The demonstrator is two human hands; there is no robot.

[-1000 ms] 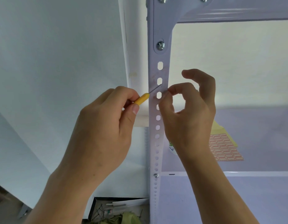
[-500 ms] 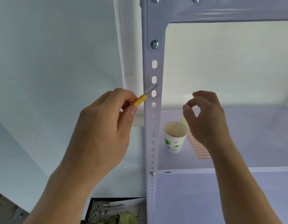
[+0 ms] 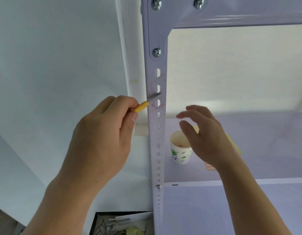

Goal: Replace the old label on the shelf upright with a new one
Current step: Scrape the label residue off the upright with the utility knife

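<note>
A white perforated shelf upright (image 3: pixel 156 133) runs down the middle of the head view, with faint reddish label residue (image 3: pixel 152 106) around its upper slots. My left hand (image 3: pixel 102 138) is shut on a small yellow-handled knife (image 3: pixel 144 104), its blade tip resting against the upright beside a slot. My right hand (image 3: pixel 204 134) hovers open above a paper cup (image 3: pixel 180 153) on the shelf board, fingers spread and blurred, holding nothing. A sheet of red-bordered labels (image 3: pixel 209 167) on yellow backing (image 3: pixel 234 146) lies on the shelf, mostly hidden behind my right hand.
The shelf board (image 3: pixel 265 143) stretches right behind the upright, with its front edge (image 3: pixel 248 181) below. A bracket with screws (image 3: pixel 156 52) sits at the top. A black bin (image 3: pixel 119 224) with scraps stands on the floor below. A white wall (image 3: pixel 53 56) fills the left.
My right hand left the upright, moved down and right over the paper cup, and opened its pinched fingers. The left hand stayed with the knife against the upright.
</note>
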